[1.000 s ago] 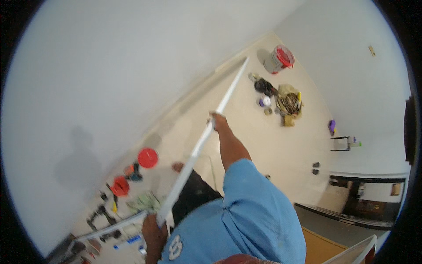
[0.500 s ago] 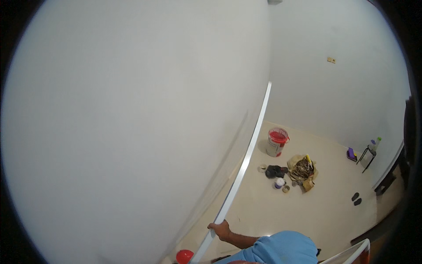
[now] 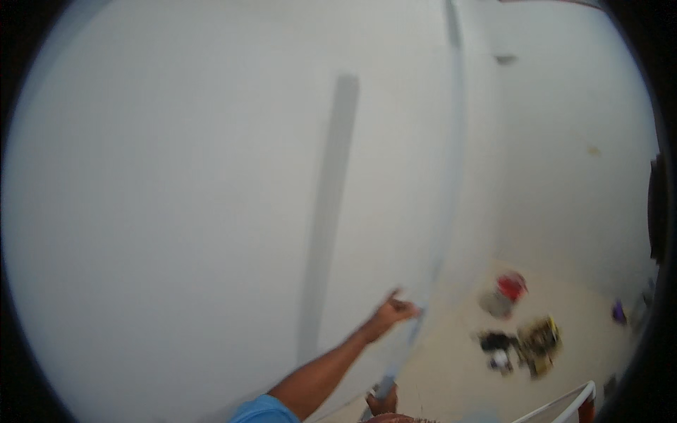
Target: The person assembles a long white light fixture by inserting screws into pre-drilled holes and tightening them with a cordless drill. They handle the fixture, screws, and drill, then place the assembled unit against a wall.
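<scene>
A long, straight white bar (image 3: 413, 335), smeared by motion, rises steeply alongside the pale wall (image 3: 211, 176). Near its lower end my right hand (image 3: 381, 403) is closed round it, low in the picture. My left hand (image 3: 392, 310), at the end of a bare forearm from a blue sleeve, reaches in from the lower left. Its fingertips are at the bar's edge, one digit sticking up apart from the others; blur hides whether they touch it. A broad grey shadow of the bar falls on the wall to the left.
On the beige floor at the right stand a red-rimmed bucket (image 3: 510, 287), a crumpled bag (image 3: 540, 340), a dark bundle (image 3: 496, 341) and a small white tub (image 3: 501, 362). A purple object (image 3: 619, 312) lies farther right. A white-edged frame (image 3: 553, 409) juts up at lower right.
The bar has swung up to a steeper angle, with my right hand lower in the picture. My left arm has come into view beside it. The whole view has shifted; the floor things appear lower and farther right.
</scene>
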`<state>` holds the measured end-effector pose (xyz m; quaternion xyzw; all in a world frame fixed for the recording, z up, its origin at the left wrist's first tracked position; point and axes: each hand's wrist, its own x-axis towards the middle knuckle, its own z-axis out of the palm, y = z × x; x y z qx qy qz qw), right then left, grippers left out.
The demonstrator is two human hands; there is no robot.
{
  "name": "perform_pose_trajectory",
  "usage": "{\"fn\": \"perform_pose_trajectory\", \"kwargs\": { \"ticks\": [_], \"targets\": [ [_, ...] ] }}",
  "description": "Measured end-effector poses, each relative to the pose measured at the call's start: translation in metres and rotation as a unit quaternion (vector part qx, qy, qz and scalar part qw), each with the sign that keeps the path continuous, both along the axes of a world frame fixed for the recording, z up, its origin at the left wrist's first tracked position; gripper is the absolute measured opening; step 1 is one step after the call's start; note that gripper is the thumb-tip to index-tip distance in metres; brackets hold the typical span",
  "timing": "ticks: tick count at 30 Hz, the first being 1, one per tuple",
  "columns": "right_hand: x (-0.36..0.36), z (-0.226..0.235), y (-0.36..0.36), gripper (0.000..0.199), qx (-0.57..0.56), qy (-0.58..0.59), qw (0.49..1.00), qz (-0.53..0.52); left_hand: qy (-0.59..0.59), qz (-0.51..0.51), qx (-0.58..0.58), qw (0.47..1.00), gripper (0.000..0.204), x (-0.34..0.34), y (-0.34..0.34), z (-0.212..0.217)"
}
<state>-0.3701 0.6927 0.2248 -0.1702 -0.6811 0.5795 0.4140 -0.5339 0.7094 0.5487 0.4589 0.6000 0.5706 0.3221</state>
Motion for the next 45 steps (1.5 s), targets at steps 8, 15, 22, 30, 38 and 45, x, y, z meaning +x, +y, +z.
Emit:
{"fn": "perform_pose_trajectory", "kwargs": {
  "ticks": [8,15,22,30,38,45],
  "targets": [
    [0.031,0.064,-0.021,0.067,0.053,-0.128,0.987,0.087,0.006,-0.064,0.031,0.997,0.098,0.082,-0.051,-0.031],
    [0.032,0.085,-0.033,0.063,0.131,-0.210,0.933,0.263,-0.011,0.078,0.143,0.987,0.096,0.113,-0.181,-0.104],
    [0.038,0.120,0.003,0.059,0.220,-0.350,0.790,0.453,-0.094,0.322,0.228,0.914,0.076,0.200,-0.272,-0.125],
    [0.005,0.114,-0.022,0.054,0.292,-0.437,0.632,0.570,-0.180,0.617,0.292,0.708,0.070,0.263,-0.365,-0.177],
    [-0.016,0.097,-0.089,0.049,0.336,-0.486,0.493,0.638,-0.254,0.769,0.380,0.447,0.054,0.264,-0.603,-0.227],
    [-0.033,0.058,-0.186,0.045,0.336,-0.469,0.406,0.709,-0.210,0.845,0.194,0.451,0.053,0.385,-0.836,-0.283]
  ]
}}
